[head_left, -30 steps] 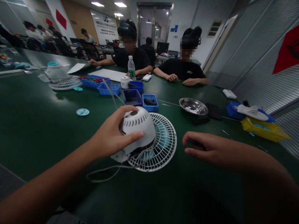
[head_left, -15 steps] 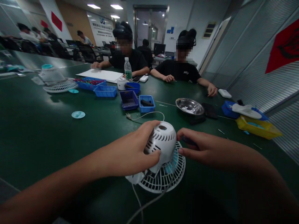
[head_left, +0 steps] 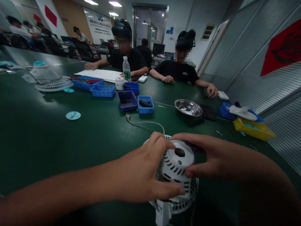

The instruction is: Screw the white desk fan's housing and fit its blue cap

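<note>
Blue bins [head_left: 145, 105] beside a steel bowl [head_left: 188, 107]; water bottle [head_left: 126, 69] behind; yellow tray [head_left: 254, 130] well apart.

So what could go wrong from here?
The cord trails loose from the fan toward the blue bins; moving the fan could drag or snag it. The right hand seems to pinch a small dark item while gripping the fan alongside the left hand, so either grip may slip.

Assembly workshop, long green tabletop [head_left: 47, 131], blue parts bins [head_left: 127, 100], half-built fans [head_left: 50, 80], seated workers [head_left: 181, 70], ceiling strip lights [head_left: 115, 3]
</note>
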The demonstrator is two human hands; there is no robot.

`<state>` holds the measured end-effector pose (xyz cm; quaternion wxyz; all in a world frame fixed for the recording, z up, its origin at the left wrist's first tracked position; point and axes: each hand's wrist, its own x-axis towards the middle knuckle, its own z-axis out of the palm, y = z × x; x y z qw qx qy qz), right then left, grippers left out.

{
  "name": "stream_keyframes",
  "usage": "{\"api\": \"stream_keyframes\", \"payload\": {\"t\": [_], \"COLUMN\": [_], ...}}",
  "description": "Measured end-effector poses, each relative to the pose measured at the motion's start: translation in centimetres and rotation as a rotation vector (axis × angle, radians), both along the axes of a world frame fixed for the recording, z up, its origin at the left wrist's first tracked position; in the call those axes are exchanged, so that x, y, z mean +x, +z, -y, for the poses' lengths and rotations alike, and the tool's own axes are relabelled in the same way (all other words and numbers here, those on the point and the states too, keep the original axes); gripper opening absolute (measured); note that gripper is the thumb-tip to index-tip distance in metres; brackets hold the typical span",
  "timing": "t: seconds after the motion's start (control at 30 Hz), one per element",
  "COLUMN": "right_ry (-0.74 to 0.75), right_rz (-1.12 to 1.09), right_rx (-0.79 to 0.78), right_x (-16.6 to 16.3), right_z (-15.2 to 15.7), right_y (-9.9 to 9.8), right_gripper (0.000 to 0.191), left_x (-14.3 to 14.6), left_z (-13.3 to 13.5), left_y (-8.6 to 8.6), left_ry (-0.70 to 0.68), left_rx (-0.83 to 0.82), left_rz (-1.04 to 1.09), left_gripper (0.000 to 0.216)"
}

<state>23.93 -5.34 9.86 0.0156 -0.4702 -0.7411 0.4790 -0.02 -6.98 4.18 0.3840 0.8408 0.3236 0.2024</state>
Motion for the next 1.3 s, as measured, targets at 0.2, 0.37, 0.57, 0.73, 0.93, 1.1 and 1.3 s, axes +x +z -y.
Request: {"api": "stream_keyframes", "payload": {"t": [0.2,0.37,0.57,0.73,0.93,1.1,1.3], "right_ry": [0.02,0.009,0.003,-0.037,-0.041,-0.058,-0.07], "right_rz": [0.087,0.102,0.143,0.123,0.119,0.136,0.147], "right_rx": [0.093,0.096,0.052,0.017,0.005,0.073,0.277], "right_x": [0.3,0.4,0.5,0.3,0.3,0.4,0.2], "right_z": [0.4,0.4,0.2,0.0,0.0,0.3,0.5], "right_y": [-0.3,-0.2,0.0,0.1,0.2,0.2,0.5], "right_gripper": [0.09,0.091,0.082,0.082,0.084,0.08,0.047], "left_x": [-0.5,-0.3,-1.9,-4.0,-5.4,-5.2,-2.8], "left_z": [-1.3,-3.1,-7.0,-8.7,-9.6,-8.8,-6.0], "left_y": [-1.2,-1.3,-1.8,-2.5,-2.6,-1.6,0.1], "left_ry": [-0.107,-0.226,-0.081,0.123,0.22,0.216,-0.011], "left_rx": [0.174,0.148,-0.186,-0.07,0.066,0.109,0.361], "left_rz": [0.046,0.095,0.344,0.213,0.139,0.111,0.028], "left_gripper": [0.061,0.053,0.022,0.018,0.016,0.015,0.022]}}
